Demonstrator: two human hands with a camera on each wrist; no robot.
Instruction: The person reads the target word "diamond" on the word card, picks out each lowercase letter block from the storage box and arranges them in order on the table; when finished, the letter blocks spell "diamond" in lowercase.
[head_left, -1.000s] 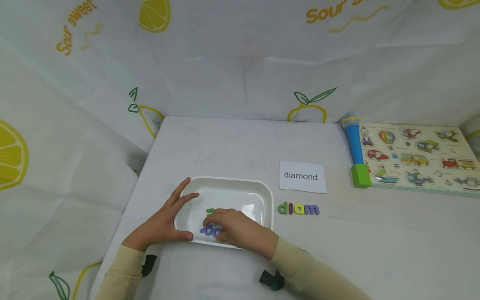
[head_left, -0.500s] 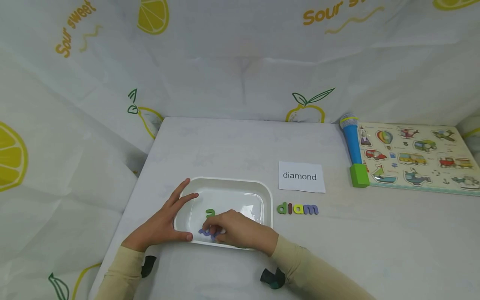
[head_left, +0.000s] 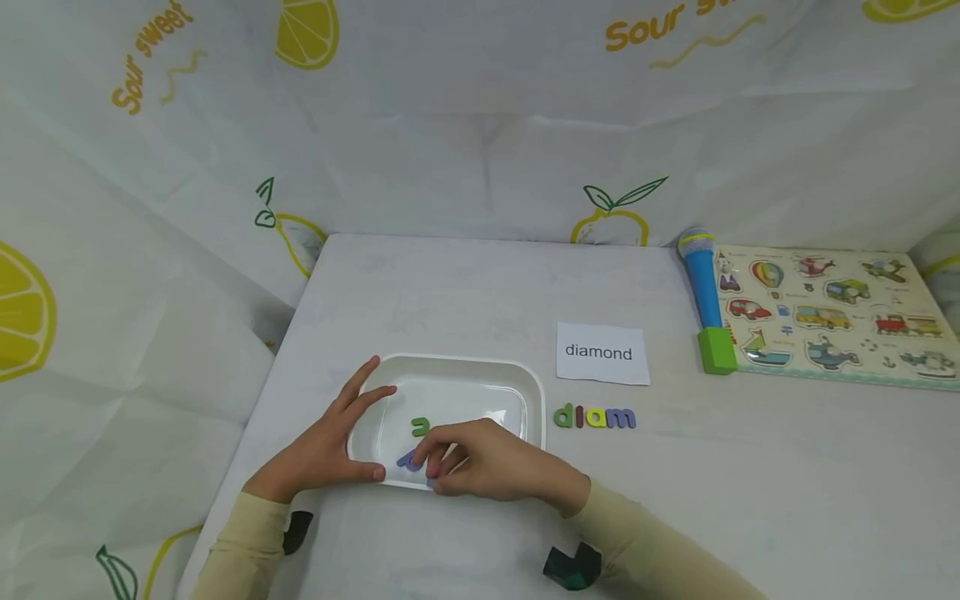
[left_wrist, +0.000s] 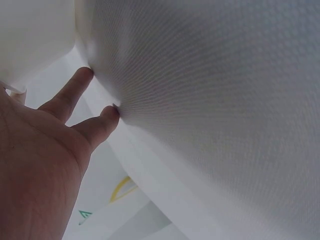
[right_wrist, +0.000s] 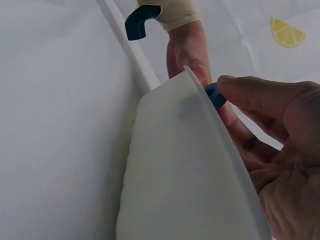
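Observation:
My left hand (head_left: 322,437) spreads its straight fingers and thumb around the left end of the white tray (head_left: 457,362). Two of its fingertips (left_wrist: 111,116) touch the white surface in the left wrist view. Over the tray's near side, my right hand (head_left: 491,462) pinches a blue-purple toy letter (right_wrist: 215,95) between thumb and fingers, close to the rim. Fingers cover most of that letter. Inside the tray lie another blue-purple letter (head_left: 408,459), partly hidden by my right fingers, and a green letter (head_left: 421,427) behind it.
Right of the tray, several coloured letters (head_left: 595,417) spell "diam" below a white card (head_left: 602,353) printed "diamond". Farther right are a blue toy microphone (head_left: 702,287) with a green base and a picture puzzle board (head_left: 840,312). A patterned white cloth hangs behind the table.
My right hand has reached among the two blue-purple letters, taken hold of one and drawn it back right toward the near rim. My left hand stays at the tray's left end.

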